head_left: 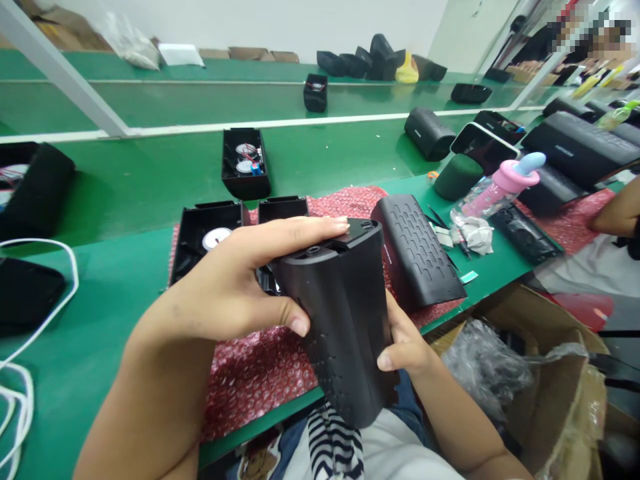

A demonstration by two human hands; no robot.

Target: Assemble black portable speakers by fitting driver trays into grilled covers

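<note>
A black speaker housing [345, 320] is held tilted on end over the table's front edge. My left hand [250, 280] grips its upper end, fingers stretched over the end face and thumb against the side. Lower down, my right hand [407, 340] clasps the opposite side, with its thumb on the surface and the other fingers hidden behind. Under and behind the housing lies red bubble wrap [265, 367]. Two open black shells stand on it; the left shell [187, 230] shows a white round part. To the right rests a black speaker cover [420, 250] with a scale-like pattern.
Another open shell with wires [246, 163] sits farther back. A pink-lidded bottle [495, 190], a green cylinder [457, 177] and crumpled tissue [475, 237] stand at right. A white cable [20, 380] lies left. Below right is a cardboard box [565, 400] with plastic. Another person's arm [620, 210] shows at right.
</note>
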